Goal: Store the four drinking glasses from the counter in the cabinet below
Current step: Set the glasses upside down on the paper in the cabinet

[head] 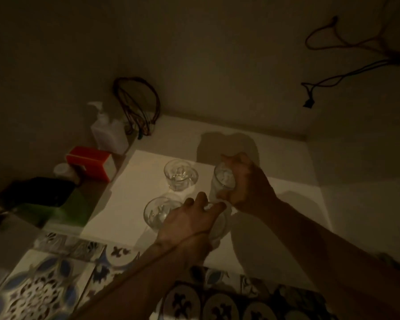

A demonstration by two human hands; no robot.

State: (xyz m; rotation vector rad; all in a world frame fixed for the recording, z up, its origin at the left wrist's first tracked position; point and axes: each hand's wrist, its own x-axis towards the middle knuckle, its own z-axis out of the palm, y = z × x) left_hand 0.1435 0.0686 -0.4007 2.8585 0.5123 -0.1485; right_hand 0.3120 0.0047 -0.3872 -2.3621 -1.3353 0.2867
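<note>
R hand (240, 181) gripping glass (223, 179), L hand (189, 218) on another glass (218, 224), dim counter (275, 215)

Dim room. On the left ledge: a white pump bottle (106, 132) at the back, w/ a bunch of dark cords (136, 105) hanging on the wall just beside it. In front of the bottle sits a red and white box (91, 162). A small white jar (64, 170) is next to the box. Nearer is a black thing (36, 190), w/ a green thing (62, 210) touching it. A 2nd cord (346, 54) hangs on the right wall. Blue patterned tiles (44, 289) are at the bottom.
</note>
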